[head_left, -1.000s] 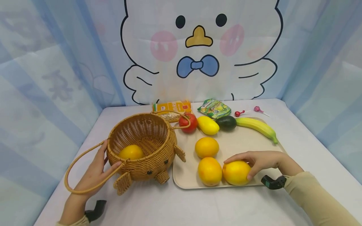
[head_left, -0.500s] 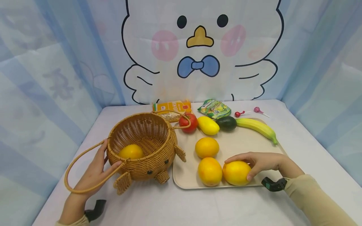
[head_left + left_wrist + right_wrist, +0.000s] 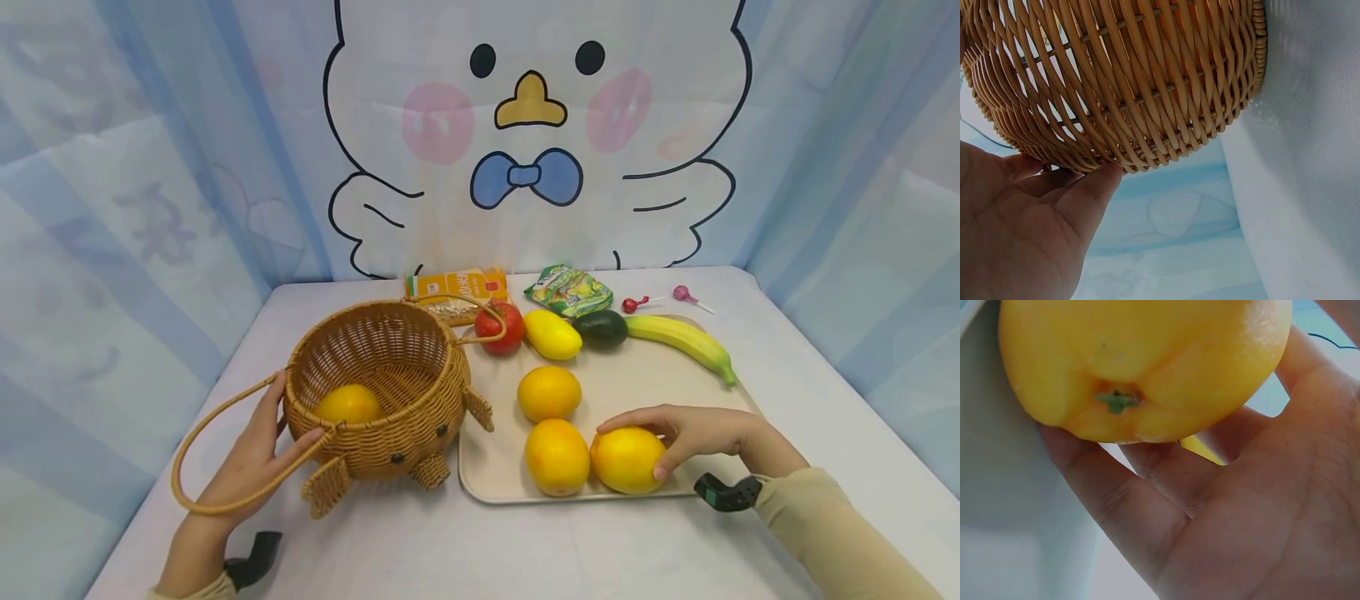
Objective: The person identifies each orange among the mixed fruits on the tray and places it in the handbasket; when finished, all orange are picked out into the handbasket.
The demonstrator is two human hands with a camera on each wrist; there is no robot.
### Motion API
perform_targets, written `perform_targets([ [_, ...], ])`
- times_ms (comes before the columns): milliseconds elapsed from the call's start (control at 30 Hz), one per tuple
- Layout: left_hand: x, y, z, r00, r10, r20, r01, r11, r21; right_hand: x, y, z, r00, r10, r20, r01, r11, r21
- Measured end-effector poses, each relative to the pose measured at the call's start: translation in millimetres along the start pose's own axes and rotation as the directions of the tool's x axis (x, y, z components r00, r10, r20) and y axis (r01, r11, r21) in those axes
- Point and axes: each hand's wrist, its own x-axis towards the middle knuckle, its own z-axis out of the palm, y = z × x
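Note:
My left hand (image 3: 243, 462) holds the side of a brown wicker basket (image 3: 442, 379), thumb near the rim. In the left wrist view, fingertips (image 3: 1107, 175) meet the woven wall from outside. One orange (image 3: 348, 403) lies inside the basket. My right hand (image 3: 693, 433) grips another orange (image 3: 628, 460) at the front of a beige tray (image 3: 660, 392), thumb on its near side. The right wrist view shows this orange's green stem spot, with fingers (image 3: 1129, 506) curled around its underside. Touching or nearly touching it is a second orange (image 3: 557, 457); a third orange (image 3: 549, 392) sits behind.
Along the tray's back lie a red tomato-like fruit (image 3: 501, 327), a yellow lemon-like fruit (image 3: 552, 334), a dark green avocado-like fruit (image 3: 602, 329) and a banana (image 3: 682, 340). Beyond are an orange packet (image 3: 465, 287), a green packet (image 3: 570, 291) and two lollipops (image 3: 684, 293). Curtains enclose the table.
Almost nothing differs. My right hand shifts very slightly on the orange, which stays on the tray. My left hand and the basket keep their place.

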Motion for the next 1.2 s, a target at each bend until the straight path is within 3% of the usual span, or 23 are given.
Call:
perform_targets([
  [400,-1.4,0.7,0.7,1.000,0.003,0.003,-0.003,1.000,-0.013,-2.0,2.8,0.3,1.000,0.015,-0.028,-0.016,0.999,-0.034],
  [700,-0.7,-0.2,1.3,1.000,0.017,-0.006,-0.017,1.000,-0.022,-10.1,6.7,-13.7,0.992,-0.017,-0.123,0.003,0.994,-0.111],
  [1000,-0.5,-0.7,-0.2,1.000,0.017,-0.003,-0.017,1.000,-0.021,-16.1,1.6,-25.0,0.986,-0.062,-0.152,0.044,0.992,-0.120],
  [1200,-0.1,0.0,-0.7,1.000,0.016,0.002,-0.016,1.000,-0.022,-24.0,-5.1,-31.5,0.976,-0.044,-0.215,0.015,0.991,-0.134],
])
